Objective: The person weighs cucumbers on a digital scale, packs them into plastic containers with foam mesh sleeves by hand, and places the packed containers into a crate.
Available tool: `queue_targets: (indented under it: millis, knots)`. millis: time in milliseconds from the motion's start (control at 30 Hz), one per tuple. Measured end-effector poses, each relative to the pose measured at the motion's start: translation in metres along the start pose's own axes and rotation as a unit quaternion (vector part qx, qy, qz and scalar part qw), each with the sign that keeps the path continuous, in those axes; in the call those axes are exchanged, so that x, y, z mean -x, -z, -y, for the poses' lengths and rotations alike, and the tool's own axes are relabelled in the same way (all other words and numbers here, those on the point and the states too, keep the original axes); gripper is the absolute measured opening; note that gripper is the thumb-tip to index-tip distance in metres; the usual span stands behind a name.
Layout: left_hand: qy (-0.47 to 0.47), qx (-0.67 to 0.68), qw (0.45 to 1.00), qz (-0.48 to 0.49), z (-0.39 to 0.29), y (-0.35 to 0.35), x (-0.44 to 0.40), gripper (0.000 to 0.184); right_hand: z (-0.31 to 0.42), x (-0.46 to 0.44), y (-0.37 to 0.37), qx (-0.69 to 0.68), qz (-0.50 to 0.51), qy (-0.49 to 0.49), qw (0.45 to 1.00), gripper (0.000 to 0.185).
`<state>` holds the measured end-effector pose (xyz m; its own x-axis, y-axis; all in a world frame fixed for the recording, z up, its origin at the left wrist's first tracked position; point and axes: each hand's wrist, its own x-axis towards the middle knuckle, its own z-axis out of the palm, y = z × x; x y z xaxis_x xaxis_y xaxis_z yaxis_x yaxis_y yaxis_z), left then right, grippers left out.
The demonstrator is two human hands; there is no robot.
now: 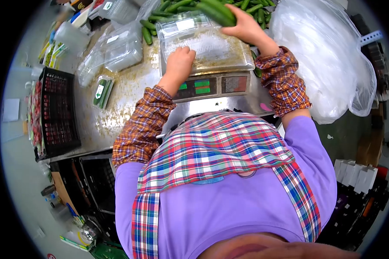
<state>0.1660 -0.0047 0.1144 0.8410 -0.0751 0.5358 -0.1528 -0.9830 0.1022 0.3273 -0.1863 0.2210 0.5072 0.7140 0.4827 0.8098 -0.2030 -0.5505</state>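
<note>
My right hand (246,26) is closed around green cucumbers (218,12), held above the far side of the scale; motion blurs them, so their number is unclear. Over the left part of the scale's metal platter (222,56) is my left hand (180,62), its fingers curled and their tips hidden. A clear plastic clamshell box (183,26) sits at the platter's far edge, just beyond my left hand. The scale's display (202,86) glows green on the side nearest me. Loose cucumbers (259,12) are heaped behind the scale.
On the left of the metal table (129,97) lies a labelled pack of cucumbers (103,92). Stacked empty clamshells (123,49) stand behind it. A black crate (58,112) is at the left edge. A large clear plastic bag (320,56) bulges on the right.
</note>
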Motion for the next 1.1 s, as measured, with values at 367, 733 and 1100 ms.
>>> queue_targets:
  millis: [367, 733, 1100]
  knots:
    - [0.110, 0.066, 0.985, -0.116, 0.011, 0.031, 0.062, 0.017, -0.016, 0.002, -0.080, 0.166, 0.239, 0.069, 0.954, 0.079]
    - [0.220, 0.135, 0.953, -0.157, 0.029, 0.023, 0.061, 0.017, -0.036, 0.000, -0.095, 0.058, 0.324, 0.109, 0.938, 0.067]
    - [0.112, -0.009, 0.993, 0.036, 0.020, 0.004, 0.032, 0.049, -0.078, 0.047, -0.061, 0.001, 0.117, -0.118, 0.986, 0.046]
